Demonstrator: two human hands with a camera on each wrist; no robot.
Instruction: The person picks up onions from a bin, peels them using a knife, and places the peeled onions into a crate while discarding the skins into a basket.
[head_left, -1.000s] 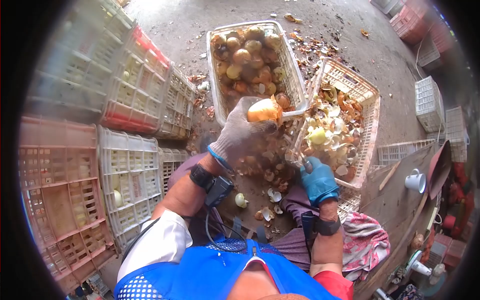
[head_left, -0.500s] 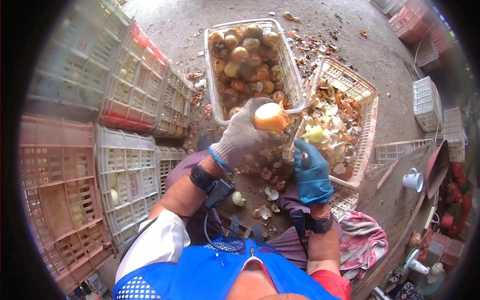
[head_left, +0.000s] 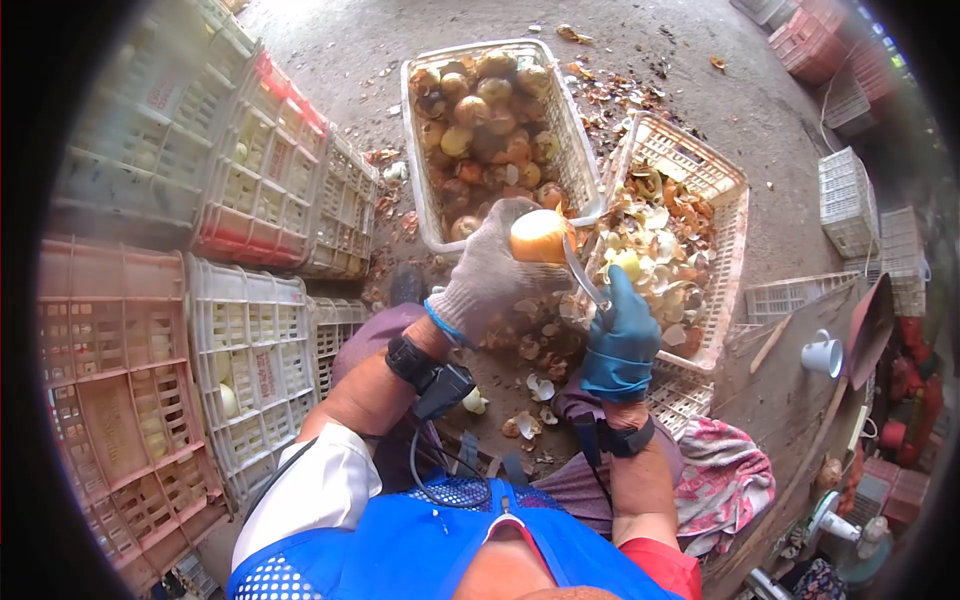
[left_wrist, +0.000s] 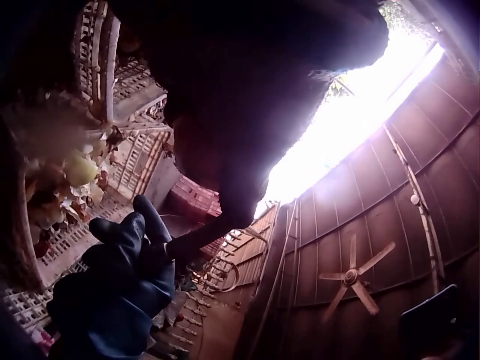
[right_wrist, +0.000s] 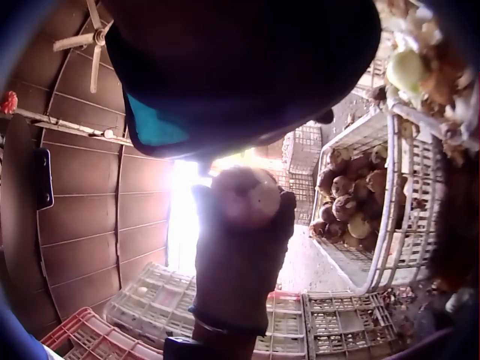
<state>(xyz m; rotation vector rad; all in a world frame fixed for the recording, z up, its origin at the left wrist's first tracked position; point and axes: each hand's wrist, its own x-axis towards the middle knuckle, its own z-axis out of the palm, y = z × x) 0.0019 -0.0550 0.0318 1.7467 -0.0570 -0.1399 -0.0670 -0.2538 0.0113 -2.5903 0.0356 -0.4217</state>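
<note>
My left hand (head_left: 490,262), in a grey knit glove, grips an onion (head_left: 540,237) with orange skin. My right hand (head_left: 622,340), in a blue rubber glove, has its fingers curled round a knife (head_left: 582,273), whose thin blade lies against or close by the onion's right side. The left wrist view shows the blue-gloved right hand (left_wrist: 120,277) from below. In the right wrist view the onion (right_wrist: 247,196) sits in the gloved left hand (right_wrist: 238,262), while the right hand (right_wrist: 247,75) is a dark shape across the top.
A crate of unpeeled onions (head_left: 412,150) stands ahead. Right of it is a crate of skins and peelings (head_left: 738,250). Stacked crates (head_left: 255,350) line the left. A wooden board (head_left: 790,390) with a white mug (head_left: 822,354) is at the right, and scraps litter the floor.
The knife blade has come into clear sight and up to the onion's right side. The onion shows turned in my left hand, and my right hand has shifted slightly, its fingers round the knife.
</note>
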